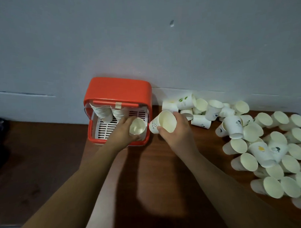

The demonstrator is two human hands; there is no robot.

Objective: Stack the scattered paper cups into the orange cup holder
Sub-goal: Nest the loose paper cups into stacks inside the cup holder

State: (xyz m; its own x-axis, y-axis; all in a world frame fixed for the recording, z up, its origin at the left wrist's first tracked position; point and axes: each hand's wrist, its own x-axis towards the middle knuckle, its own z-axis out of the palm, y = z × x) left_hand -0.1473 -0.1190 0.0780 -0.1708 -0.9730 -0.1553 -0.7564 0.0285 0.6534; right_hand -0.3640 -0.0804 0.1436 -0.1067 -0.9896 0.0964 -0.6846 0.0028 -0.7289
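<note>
Orange cup holder [117, 88] open, seemingly two cup stacks [103, 114] inside; loose white paper cups [259, 149] heaped to its right

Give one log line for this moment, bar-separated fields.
left hand: holds paper cup at orange cup holder | right hand: holds second cup beside it | loose cups: heaped on table

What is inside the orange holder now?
Two cup stacks at the back of the holder, a white slotted tray, and the left hand gripping a cup. The hand covers the tray's front right.
</note>
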